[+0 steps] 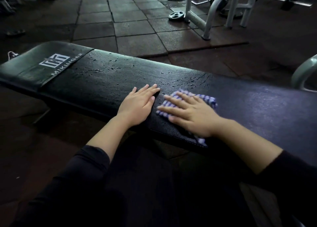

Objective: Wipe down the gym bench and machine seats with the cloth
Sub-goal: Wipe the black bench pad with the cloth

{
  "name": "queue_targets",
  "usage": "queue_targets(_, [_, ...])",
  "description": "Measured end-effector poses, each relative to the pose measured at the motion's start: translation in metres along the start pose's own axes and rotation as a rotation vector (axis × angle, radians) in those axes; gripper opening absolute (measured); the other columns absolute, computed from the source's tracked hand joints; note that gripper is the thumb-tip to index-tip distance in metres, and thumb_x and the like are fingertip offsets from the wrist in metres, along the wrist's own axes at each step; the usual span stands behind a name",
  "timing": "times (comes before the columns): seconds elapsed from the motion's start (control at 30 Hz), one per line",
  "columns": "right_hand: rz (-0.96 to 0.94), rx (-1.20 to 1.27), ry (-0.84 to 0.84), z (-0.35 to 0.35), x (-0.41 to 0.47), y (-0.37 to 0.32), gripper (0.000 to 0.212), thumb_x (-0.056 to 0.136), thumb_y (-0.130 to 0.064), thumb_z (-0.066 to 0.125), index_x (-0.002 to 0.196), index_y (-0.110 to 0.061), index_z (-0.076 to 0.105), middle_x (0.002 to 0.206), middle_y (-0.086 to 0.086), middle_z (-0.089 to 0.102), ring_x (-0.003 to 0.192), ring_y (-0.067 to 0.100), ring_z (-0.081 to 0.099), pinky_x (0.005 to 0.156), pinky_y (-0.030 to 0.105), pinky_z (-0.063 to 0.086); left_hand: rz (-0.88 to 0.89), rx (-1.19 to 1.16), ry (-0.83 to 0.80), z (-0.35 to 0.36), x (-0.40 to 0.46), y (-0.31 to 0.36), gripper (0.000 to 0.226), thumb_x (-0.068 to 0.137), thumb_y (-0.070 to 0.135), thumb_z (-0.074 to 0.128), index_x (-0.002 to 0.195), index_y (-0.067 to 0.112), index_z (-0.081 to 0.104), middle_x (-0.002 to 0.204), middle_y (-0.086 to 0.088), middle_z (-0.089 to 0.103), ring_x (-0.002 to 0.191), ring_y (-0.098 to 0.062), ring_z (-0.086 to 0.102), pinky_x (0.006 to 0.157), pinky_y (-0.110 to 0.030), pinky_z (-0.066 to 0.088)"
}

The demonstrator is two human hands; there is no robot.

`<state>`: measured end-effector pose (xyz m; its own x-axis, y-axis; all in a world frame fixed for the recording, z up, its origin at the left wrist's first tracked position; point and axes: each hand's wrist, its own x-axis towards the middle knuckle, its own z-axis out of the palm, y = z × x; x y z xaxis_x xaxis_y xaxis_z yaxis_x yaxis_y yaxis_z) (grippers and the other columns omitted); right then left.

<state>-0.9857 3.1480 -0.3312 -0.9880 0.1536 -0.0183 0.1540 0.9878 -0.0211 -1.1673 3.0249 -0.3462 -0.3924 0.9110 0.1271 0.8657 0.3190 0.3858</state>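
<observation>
The bench (103,82) runs long from the logo end at the left to the dull, matt stretch at the right, and everything here is placed against it. The right hand (192,113) lies flat on the checked cloth (208,99), fingers (173,100) straight and spread, pressing the cloth onto the pad near its middle; a corner of cloth hangs over the near edge below the wrist. The left hand (139,105) rests just beside it on the logo side, palm down on bare pad, fingers straight and holding nothing. Water droplets (103,70) lie scattered on the pad between the hands and the logo panel (54,62), so the wet part lies to the left of the cloth along the bench's long axis. Judging from that, the coming stroke runs leftward, and the left hand stands in its path. No containers are in view. Beyond the bench, weight plates (176,15) lie on the floor mats (133,28) by a grey machine frame (212,16).
</observation>
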Motion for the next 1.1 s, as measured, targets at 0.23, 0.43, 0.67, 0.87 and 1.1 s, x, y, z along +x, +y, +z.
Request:
queue_targets(0.23, [-0.335,-0.005,0.002,0.004,-0.028,0.008,0.045,0.098,-0.057,0.016,0.143,-0.056,0.024,0.159,-0.018,0.009,0.148,0.015,0.007,0.118,0.040,0.009,-0.022,0.021,-0.025,-0.003,0.002,0.001,0.044,0.105,0.027,0.032,0.149,0.028,0.032,0.159,0.012,0.022,0.147,-0.007,0.013,0.119,-0.038,0.003])
queue_targets(0.43, [-0.120,0.016,-0.055,-0.003,0.004,0.053,0.050,0.084,-0.073,-0.011,0.133,-0.072,0.000,0.156,-0.028,-0.004,0.147,0.008,-0.006,0.119,0.041,0.006,-0.149,0.175,-0.087,-0.001,0.014,0.007,0.049,0.104,0.042,0.022,0.152,0.040,0.016,0.161,0.015,0.006,0.148,-0.004,0.001,0.120,-0.045,-0.004])
queue_targets(0.67, [-0.107,0.022,-0.016,0.004,0.028,0.049,0.056,0.079,-0.074,-0.017,0.133,-0.072,-0.002,0.157,-0.026,-0.003,0.148,0.010,-0.005,0.119,0.039,0.004,-0.228,0.207,-0.093,-0.005,0.036,-0.001,0.049,0.103,0.044,0.021,0.152,0.043,0.012,0.162,0.012,0.003,0.148,-0.007,-0.001,0.119,-0.047,-0.005])
queue_targets(0.87, [-0.042,0.023,0.004,0.000,0.059,0.046,0.057,0.077,-0.074,-0.011,0.133,-0.067,-0.003,0.158,-0.023,0.002,0.148,0.011,-0.001,0.118,0.036,0.002,-0.247,0.190,-0.082,-0.004,0.044,-0.007,0.049,0.104,0.039,0.021,0.153,0.039,0.011,0.162,0.011,0.001,0.149,-0.008,-0.002,0.120,-0.044,-0.006])
queue_targets(1.1, [0.151,0.049,-0.047,-0.009,0.125,0.104,0.046,0.096,-0.060,0.015,0.142,-0.059,0.009,0.160,-0.015,0.007,0.148,0.017,0.007,0.119,0.040,0.009,-0.318,0.169,-0.041,-0.007,0.054,-0.017,0.050,0.105,0.037,0.021,0.154,0.036,0.014,0.162,0.011,0.004,0.148,-0.007,-0.001,0.120,-0.040,-0.005])
